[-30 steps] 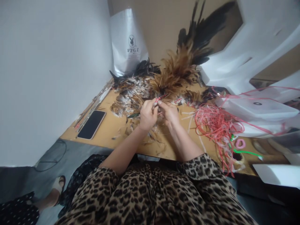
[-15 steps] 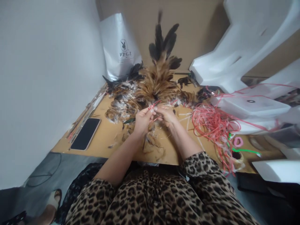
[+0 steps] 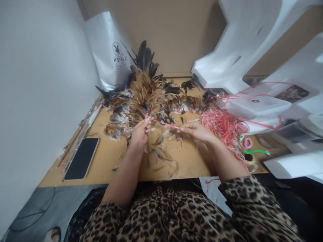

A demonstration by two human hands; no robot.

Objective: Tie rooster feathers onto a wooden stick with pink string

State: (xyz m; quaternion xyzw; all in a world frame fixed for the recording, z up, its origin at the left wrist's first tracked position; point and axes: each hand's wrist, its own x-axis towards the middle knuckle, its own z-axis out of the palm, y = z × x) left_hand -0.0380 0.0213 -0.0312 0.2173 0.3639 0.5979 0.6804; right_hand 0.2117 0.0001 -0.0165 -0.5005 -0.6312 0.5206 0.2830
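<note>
My left hand (image 3: 141, 131) is closed round the base of a feather duster (image 3: 143, 84) with brown and black feathers. Its thin stick (image 3: 148, 153) shows below my fingers. A pink plastic string (image 3: 165, 124) runs taut from the duster's base to my right hand (image 3: 195, 131), which pinches its other end between thumb and fingers. Black-handled scissors (image 3: 166, 120) lie just beyond the string, partly among feathers. Loose brown and black feathers (image 3: 118, 117) lie left of the duster, and a further row of feathers (image 3: 186, 102) lies to its right.
A phone (image 3: 82, 158) lies at the table's left, near some thin sticks (image 3: 80, 134). Behind stands a silver bag (image 3: 108, 53). On the right are a tangle of pink string (image 3: 223, 122), a white box (image 3: 254, 104), a pink ring (image 3: 248, 143) and white foam pieces (image 3: 217, 70).
My hands were together at the duster's base and are now apart. My right hand has moved right, drawing the pink string out straight. The duster leans lower, and the view has shifted.
</note>
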